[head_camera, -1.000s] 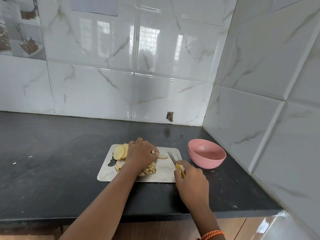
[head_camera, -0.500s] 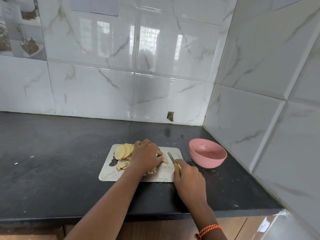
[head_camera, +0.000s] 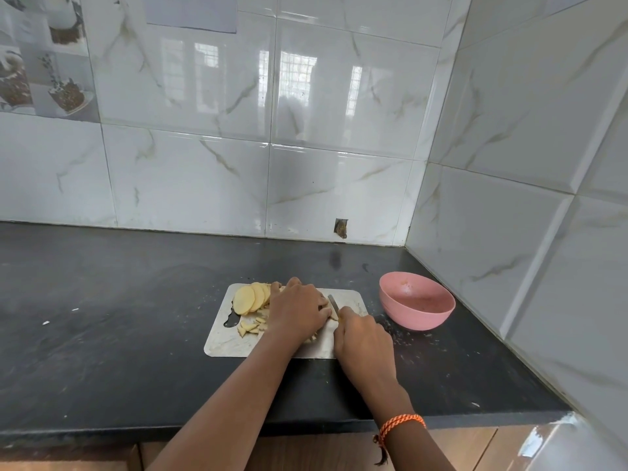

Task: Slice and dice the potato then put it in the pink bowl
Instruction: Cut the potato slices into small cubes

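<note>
While steel-bladed knife (head_camera: 333, 305) in right hand (head_camera: 363, 338), flat round potato slices (head_camera: 250, 297).

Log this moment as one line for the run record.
stage: dicing | left hand: holds potato on cutting board | right hand: grips knife | round slices: uncut | pink bowl: no potato

No readable text, labels, brand names or numbers appear anywhere. A pale sheet of paper (head_camera: 192, 11) is stuck to the wall tiles at the top (a faint dark line of print shows at its upper edge, too small and blurred to read). The picture tile (head_camera: 40, 56) at far left carries images only, no lettering.
</note>
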A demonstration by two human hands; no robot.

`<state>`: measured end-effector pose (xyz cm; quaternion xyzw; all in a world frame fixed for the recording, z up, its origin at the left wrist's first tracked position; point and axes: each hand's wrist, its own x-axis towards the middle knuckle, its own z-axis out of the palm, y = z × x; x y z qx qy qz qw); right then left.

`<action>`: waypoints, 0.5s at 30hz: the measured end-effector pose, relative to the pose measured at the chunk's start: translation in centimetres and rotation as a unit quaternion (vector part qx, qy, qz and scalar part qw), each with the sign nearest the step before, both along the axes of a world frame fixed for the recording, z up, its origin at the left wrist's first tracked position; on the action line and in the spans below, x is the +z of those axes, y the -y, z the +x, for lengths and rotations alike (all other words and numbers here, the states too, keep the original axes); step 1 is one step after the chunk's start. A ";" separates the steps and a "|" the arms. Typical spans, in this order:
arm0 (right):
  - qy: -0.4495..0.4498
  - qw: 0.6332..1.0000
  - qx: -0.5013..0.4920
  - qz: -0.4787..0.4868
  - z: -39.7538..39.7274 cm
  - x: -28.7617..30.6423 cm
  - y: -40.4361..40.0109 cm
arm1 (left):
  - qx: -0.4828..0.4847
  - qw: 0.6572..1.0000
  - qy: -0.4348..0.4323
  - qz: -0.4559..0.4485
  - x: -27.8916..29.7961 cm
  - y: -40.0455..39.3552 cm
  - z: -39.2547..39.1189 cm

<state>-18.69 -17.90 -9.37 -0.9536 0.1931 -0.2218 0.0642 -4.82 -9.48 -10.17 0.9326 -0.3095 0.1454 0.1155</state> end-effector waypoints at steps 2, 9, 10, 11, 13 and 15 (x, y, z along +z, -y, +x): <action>-0.003 1.000 0.001 -0.009 -0.7 0.2 -0.5 | 0.012 1.000 0.006 0.001 -0.1 0.2 0.0; 0.006 1.000 -0.001 0.015 -3.9 -0.2 -1.5 | 0.024 1.000 0.013 0.002 -0.2 0.4 0.0; 0.006 1.000 -0.002 0.019 -4.6 -0.4 -1.6 | 0.025 1.000 0.011 0.002 -0.1 0.4 -0.1; 0.009 1.000 -0.002 0.023 -5.2 -0.6 -1.8 | 0.026 1.000 0.009 0.001 0.0 0.4 -0.2; 0.019 0.999 -0.002 0.027 -6.4 -1.0 -2.0 | 0.033 0.999 0.009 0.004 0.2 0.4 -0.4; 0.030 0.999 -0.004 0.027 -7.4 -1.3 -2.2 | 0.038 0.999 0.019 0.008 0.3 0.3 -0.4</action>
